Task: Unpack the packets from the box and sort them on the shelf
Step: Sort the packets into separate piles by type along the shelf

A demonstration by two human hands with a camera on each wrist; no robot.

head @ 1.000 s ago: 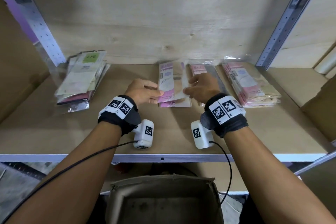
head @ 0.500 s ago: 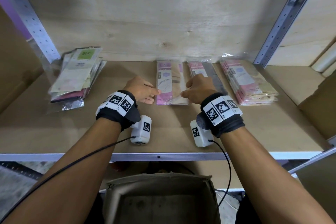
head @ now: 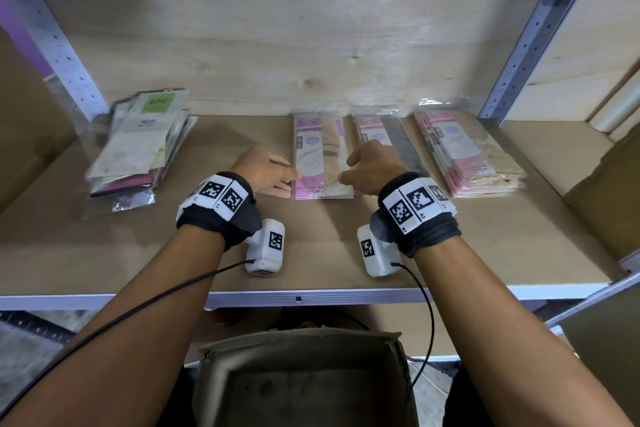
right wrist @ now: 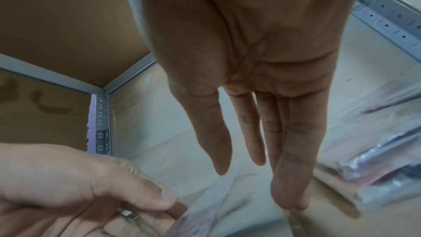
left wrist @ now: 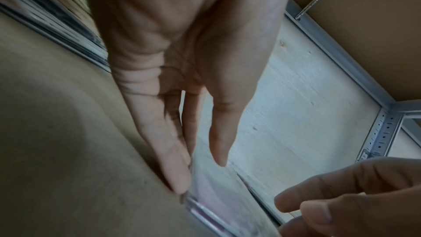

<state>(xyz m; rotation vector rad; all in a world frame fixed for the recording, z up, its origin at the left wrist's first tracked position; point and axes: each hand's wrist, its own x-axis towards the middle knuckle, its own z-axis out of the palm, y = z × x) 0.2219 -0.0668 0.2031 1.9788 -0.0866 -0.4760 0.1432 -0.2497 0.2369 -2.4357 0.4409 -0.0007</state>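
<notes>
Head cam looks fwd and down over the shelf [head: 311, 246], box [head: 304, 374] at frame bottom. Wrist cams sit v. close under each palm, facing along fingers; each catches the opposite hand low in frame.

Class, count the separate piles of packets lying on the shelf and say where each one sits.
4. Left pile by the left post; pink pile between the two hands; grey-backed pile behind the right hand; right pile by the right post. How many packets each holds is hidden.
</notes>
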